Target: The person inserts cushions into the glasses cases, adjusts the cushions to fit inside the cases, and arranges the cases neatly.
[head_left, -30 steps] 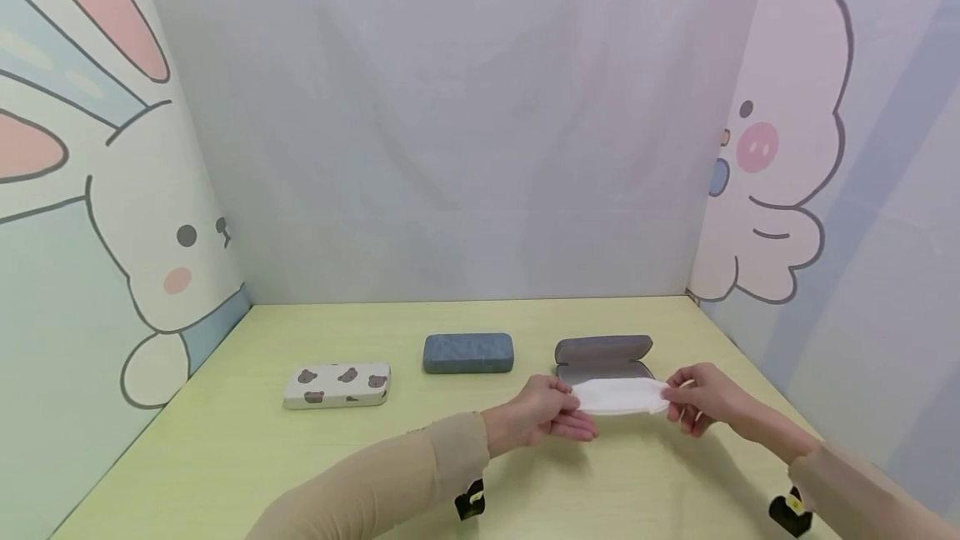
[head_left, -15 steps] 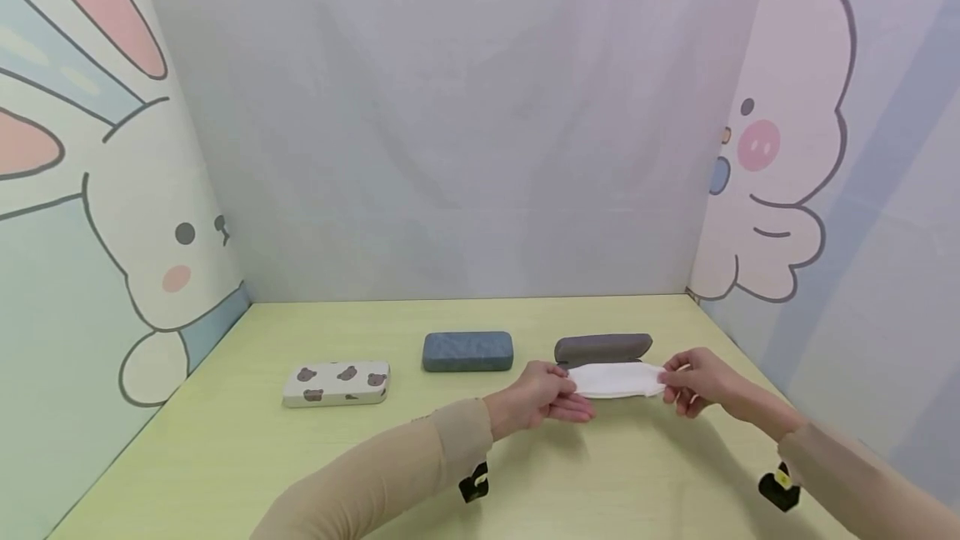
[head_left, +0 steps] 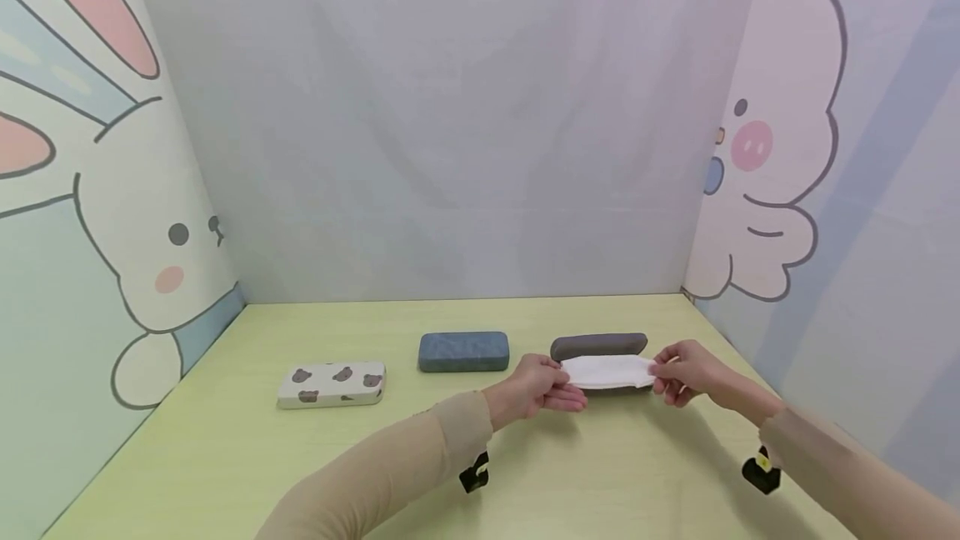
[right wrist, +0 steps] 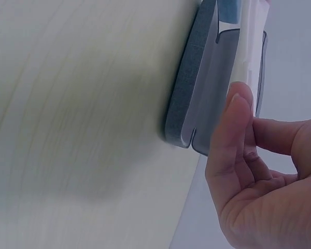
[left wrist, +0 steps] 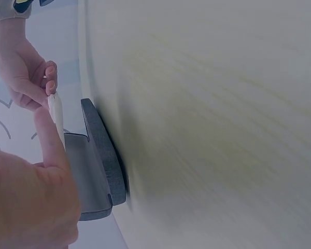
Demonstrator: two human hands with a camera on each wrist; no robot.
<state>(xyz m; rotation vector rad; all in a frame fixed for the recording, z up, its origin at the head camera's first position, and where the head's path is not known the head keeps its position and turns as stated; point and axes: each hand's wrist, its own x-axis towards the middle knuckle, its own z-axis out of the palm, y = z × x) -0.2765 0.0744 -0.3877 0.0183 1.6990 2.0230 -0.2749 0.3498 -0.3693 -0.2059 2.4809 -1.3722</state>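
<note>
A folded white cloth [head_left: 607, 372] stretches between my two hands in the head view. My left hand [head_left: 537, 387] pinches its left end between thumb and fingers, other fingers extended. The right hand [head_left: 688, 375] pinches the opposite end, its remaining fingers curled. Directly behind and beneath the cloth stands a dark grey glasses case [head_left: 598, 346] with its lid raised; the cloth covers most of its base in the head view. Both wrist views show the grey lining of the case [right wrist: 189, 78], with the cloth [right wrist: 246, 57] held over it.
A blue glasses case [head_left: 463, 352], closed, lies left of the grey one. Farther left is a closed white case with bear prints [head_left: 332, 385]. The light yellow table [head_left: 360, 457] ends at a pale curtain [head_left: 465, 132] behind, with cartoon-printed side walls.
Both hands have moved the white cloth away from me and slightly left, over the open grey case. It now hides the base. The other two cases stay where they were.
</note>
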